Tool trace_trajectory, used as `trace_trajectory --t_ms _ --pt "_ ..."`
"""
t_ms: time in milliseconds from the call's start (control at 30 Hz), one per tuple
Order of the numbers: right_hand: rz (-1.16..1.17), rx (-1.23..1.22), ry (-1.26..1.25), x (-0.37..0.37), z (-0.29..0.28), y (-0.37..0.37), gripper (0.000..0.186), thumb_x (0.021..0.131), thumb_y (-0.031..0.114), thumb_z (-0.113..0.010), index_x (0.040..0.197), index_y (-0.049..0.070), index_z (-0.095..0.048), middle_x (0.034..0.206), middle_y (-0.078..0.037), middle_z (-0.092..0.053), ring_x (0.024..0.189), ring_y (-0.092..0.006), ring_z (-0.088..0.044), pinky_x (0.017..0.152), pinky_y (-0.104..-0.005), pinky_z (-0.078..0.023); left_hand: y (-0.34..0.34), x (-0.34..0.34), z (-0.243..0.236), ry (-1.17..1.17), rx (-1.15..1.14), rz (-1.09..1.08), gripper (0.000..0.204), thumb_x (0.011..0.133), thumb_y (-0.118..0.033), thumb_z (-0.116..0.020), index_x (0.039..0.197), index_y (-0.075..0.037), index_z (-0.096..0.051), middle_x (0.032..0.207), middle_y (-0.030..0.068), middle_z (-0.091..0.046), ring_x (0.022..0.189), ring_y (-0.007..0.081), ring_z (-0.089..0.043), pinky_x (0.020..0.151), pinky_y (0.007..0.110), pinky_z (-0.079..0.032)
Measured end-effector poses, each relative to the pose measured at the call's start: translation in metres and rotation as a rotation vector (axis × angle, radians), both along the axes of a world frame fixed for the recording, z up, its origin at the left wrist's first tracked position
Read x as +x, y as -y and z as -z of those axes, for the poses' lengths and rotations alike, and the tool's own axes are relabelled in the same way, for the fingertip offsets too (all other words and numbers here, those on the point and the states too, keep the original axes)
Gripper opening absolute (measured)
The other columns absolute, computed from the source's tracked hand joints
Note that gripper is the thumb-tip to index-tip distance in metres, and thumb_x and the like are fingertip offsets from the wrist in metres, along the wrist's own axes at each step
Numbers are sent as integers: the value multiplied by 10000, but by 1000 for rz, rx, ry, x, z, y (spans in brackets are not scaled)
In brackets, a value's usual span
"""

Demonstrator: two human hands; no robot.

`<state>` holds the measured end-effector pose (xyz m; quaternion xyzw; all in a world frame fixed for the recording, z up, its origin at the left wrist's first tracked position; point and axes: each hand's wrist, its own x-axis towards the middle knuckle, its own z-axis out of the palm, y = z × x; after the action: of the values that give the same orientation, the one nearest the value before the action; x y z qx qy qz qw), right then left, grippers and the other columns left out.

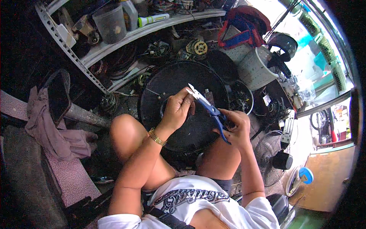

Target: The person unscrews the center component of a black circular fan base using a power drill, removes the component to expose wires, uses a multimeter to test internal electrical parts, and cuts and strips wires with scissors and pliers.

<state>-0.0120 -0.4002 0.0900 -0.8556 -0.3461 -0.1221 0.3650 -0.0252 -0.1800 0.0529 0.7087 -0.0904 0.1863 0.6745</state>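
Blue-handled pliers (214, 112) with pale, pointed jaws slant up and leftward over a round black surface (179, 133). My right hand (237, 125) grips their handles, which are spread apart. Close to the jaw tips, my left hand (177, 108) has its fingers curled together in a pinch. Whatever the left fingers hold, if anything, is too small or hidden to name. The jaws look slightly parted beside the left fingertips. A small flat metal piece (209, 96) lies on the black surface behind the pliers.
Behind stands a metal shelf (152, 26) with a clear plastic tub (109, 24) and a flashlight (153, 20). A motor part (199, 48) lies beneath it. On the right are a perforated white drum (257, 70) and a fan (268, 158); a cloth (57, 129) hangs on the left.
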Motion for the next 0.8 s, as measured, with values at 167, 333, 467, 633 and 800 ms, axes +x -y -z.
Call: trace_trajectory --t_ms 167,333,467,633,800 --pt "30 -26 12 -4 -1 -1 541 537 254 -834 1015 59 -670 737 -100 -625 655 -264 -580 624 -341 -436 0 -3 -6 -79 2 15 190 974 -163 -436 869 -56 -552 635 -5 -546 566 64 -508 521 236 -410" --pt "53 -46 -74 -11 1 0 504 574 166 -819 1043 58 -668 771 -111 -638 693 -247 -597 640 -312 -445 -1 -4 -3 -55 70 -36 173 962 -153 -452 896 -44 -568 612 -16 -504 555 57 -461 509 245 -377" --pt "21 49 -292 -17 4 -4 487 632 102 -797 1082 7 -639 919 -134 -669 842 -201 -636 780 -290 -474 1 -3 -6 80 163 -158 156 934 -155 -509 878 -39 -599 561 81 -547 494 165 -565 469 293 -382" --pt "-21 194 -550 -20 27 2 487 663 103 -793 1094 -42 -617 1020 -144 -674 954 -170 -618 883 -293 -458 0 -5 -10 123 276 -244 70 880 -64 -555 896 -36 -617 567 99 -496 459 124 -425 464 285 -343" --pt "-72 346 -809 -28 21 -2 514 660 127 -812 1100 -54 -616 1021 -100 -664 963 -151 -591 892 -284 -442 -3 -5 -4 98 400 -267 102 881 -173 -578 924 -100 -634 618 158 -568 562 327 -592 470 388 -406"
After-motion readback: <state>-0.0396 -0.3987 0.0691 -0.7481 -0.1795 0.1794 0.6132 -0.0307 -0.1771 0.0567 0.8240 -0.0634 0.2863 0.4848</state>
